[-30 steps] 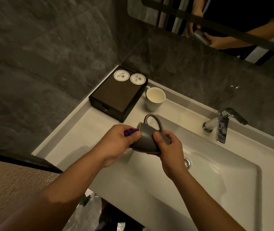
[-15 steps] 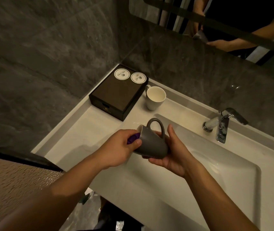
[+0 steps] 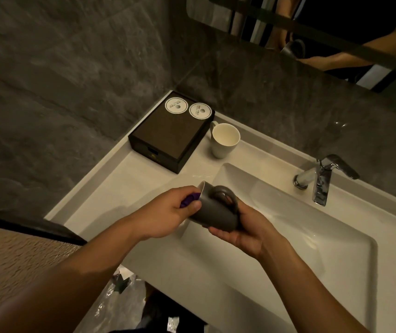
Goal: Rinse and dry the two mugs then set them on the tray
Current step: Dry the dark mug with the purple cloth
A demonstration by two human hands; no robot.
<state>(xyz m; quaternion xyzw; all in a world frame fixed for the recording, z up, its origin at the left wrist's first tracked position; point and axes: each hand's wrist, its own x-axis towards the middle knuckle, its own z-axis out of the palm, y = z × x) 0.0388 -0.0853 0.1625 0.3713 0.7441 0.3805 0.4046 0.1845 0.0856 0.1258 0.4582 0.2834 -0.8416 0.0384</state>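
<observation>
A grey mug [image 3: 216,212] lies on its side over the left edge of the basin, mouth to the left, handle up. My right hand [image 3: 242,230] cradles it from below, fingers curled round its base. My left hand [image 3: 172,213] grips a purple cloth [image 3: 189,200] pushed into the mug's mouth, thumb on the mug's side. A white mug [image 3: 224,140] stands upright on the counter behind, beside the dark tray box [image 3: 170,135].
Two round paper coasters [image 3: 176,105] lie on the dark box. A chrome tap [image 3: 322,181] stands at the right behind the white sink basin [image 3: 288,236]. Dark stone walls close in at left and back; a mirror hangs above.
My right hand shifted from gripping the grey mug from above to cradling it from below. The mug turned, its handle now nearer my right hand. The cloth stays in its mouth.
</observation>
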